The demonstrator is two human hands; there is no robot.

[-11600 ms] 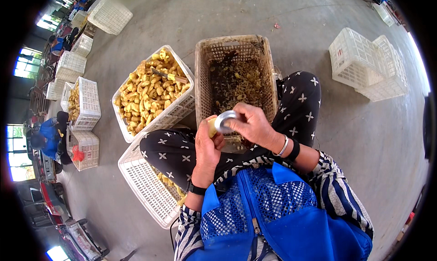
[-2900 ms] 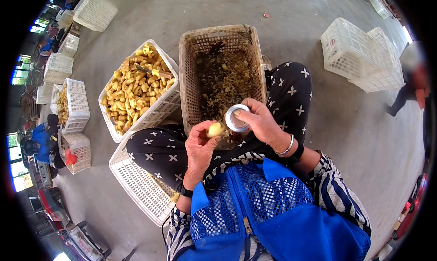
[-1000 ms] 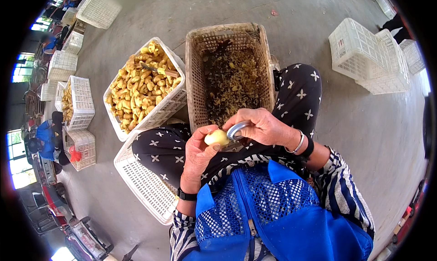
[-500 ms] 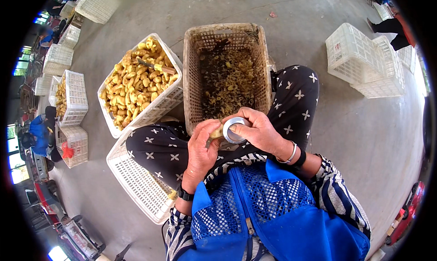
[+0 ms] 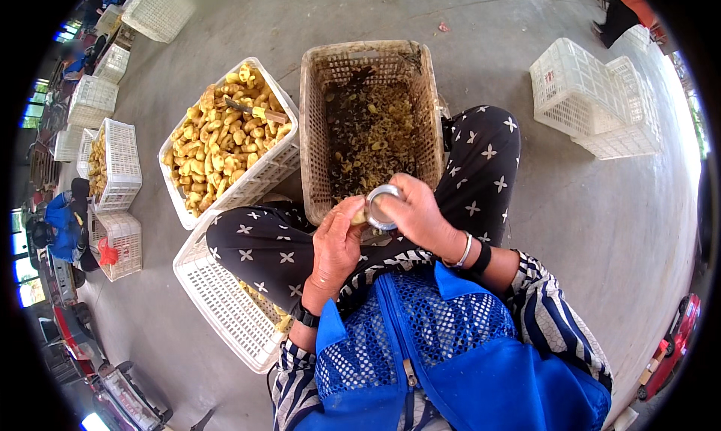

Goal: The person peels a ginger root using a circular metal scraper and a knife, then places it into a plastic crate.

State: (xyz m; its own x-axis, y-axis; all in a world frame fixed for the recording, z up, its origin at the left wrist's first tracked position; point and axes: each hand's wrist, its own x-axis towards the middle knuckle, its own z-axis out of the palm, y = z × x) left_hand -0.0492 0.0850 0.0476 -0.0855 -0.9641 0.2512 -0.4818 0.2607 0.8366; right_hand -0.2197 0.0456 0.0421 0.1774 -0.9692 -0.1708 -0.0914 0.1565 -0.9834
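Note:
A small piece of pale yellow ginger (image 5: 359, 218), mostly covered by fingers, is pinched in my left hand (image 5: 336, 245). Closed around a round silvery metal ring (image 5: 384, 225) is my right hand (image 5: 422, 218), its thumb reaching into the ring. The ring meets the ginger above the near end of a dirty crate (image 5: 368, 49), where brown and yellow peelings (image 5: 383, 123) cover the bottom. To the left, a white crate (image 5: 274, 170) is heaped with ginger roots (image 5: 225, 134). A knife (image 5: 266, 114) with a yellowish-brown handle lies on that heap.
Another white crate (image 5: 225, 296) with some yellow pieces sits beside my left leg. White crates (image 5: 578, 85) stand at right, and more crates (image 5: 120, 161) line the left side. People work at left (image 5: 64, 224), and a person stands at far right (image 5: 619, 18).
My right hand has tilted the metal ring and shifted slightly, with the thumb deeper in it. My left hand keeps its hold on the ginger. The person at far right has moved.

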